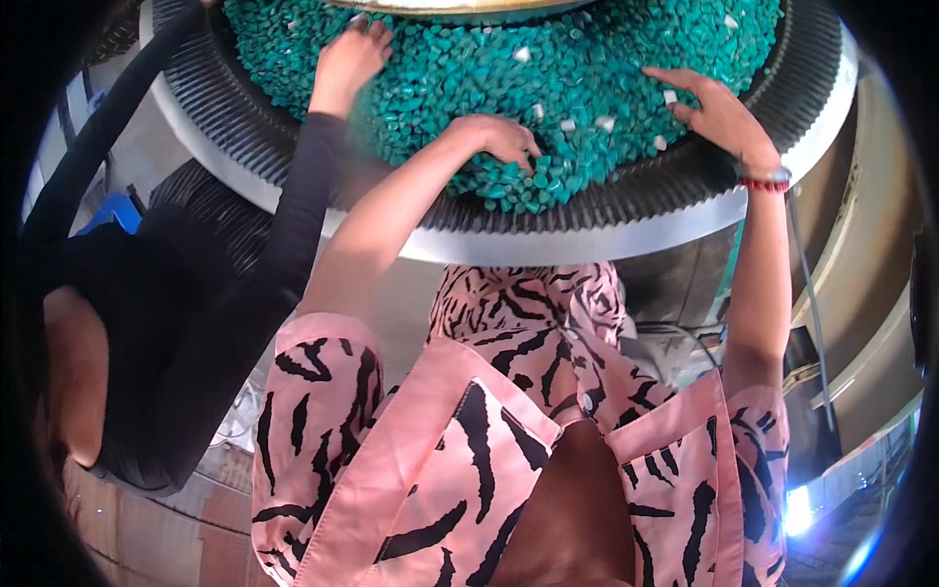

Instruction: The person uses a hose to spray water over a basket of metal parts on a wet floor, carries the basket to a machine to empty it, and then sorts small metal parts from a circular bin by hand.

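Observation:
A heap of small glossy green stones (440, 83), with a few white square pieces (605, 123) among them, lies in a big round bowl with a dark ribbed lining (626, 201). My left hand (501, 140) is at the near side of the heap, its fingers curled down into the stones; what they hold, if anything, is hidden. Over the right part of the heap is my right hand (719, 115), wearing a red bead bracelet and a clear band. Its index finger stretches out and the thumb is apart, beside a white piece (670, 97). Nothing shows in its grip.
On my left a co-worker in black sleeves (303, 186) has a hand (352, 61) on the stones. A pale metal rim (577, 243) circles the bowl in front of my knees. A pale round metal part (460, 6) overhangs the far side. Curved beige housing (851, 303) stands right.

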Demonstrator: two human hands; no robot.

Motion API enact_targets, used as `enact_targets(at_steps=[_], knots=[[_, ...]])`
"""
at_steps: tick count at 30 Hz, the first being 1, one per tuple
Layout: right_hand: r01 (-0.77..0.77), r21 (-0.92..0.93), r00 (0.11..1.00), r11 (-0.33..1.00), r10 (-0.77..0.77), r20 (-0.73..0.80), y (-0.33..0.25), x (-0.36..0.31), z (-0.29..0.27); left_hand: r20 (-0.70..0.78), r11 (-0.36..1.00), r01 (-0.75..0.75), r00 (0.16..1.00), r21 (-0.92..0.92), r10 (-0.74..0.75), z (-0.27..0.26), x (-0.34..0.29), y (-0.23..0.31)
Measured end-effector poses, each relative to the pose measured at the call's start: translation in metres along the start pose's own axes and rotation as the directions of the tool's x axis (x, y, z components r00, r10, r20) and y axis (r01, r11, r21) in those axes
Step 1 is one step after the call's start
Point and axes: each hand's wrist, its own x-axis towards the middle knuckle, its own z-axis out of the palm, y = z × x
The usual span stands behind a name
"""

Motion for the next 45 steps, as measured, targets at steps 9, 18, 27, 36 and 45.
enact_targets(at_steps=[9,18,27,36,45], knots=[[0.175,0.053,0.935,0.983,-0.149,-0.322,0.028,0.106,0.117,0.031,0.962,0.271,0.962,-0.023,-0.271,-0.010,-0.083,-0.021],[-0.159,-0.059,0.939,0.985,0.170,0.298,-0.006,0.114,0.126,-0.237,0.794,0.112,0.921,-0.598,-0.309,-0.019,-0.144,-0.020],[-0.065,0.135,0.894,0.989,-0.002,0.448,-0.031,0.034,0.119,-0.944,0.964,0.217,0.257,-0.154,-0.209,-0.116,-0.218,0.125],[0.124,0.074,0.970,0.990,-0.105,-0.218,-0.056,-0.001,0.066,-0.970,0.876,0.481,0.203,-0.023,-0.137,-0.328,-0.159,0.031],[0.016,0.137,0.988,0.990,0.006,-0.157,-0.040,-0.042,0.039,-0.975,0.830,0.552,0.213,0.074,-0.055,-0.327,-0.094,-0.031]])
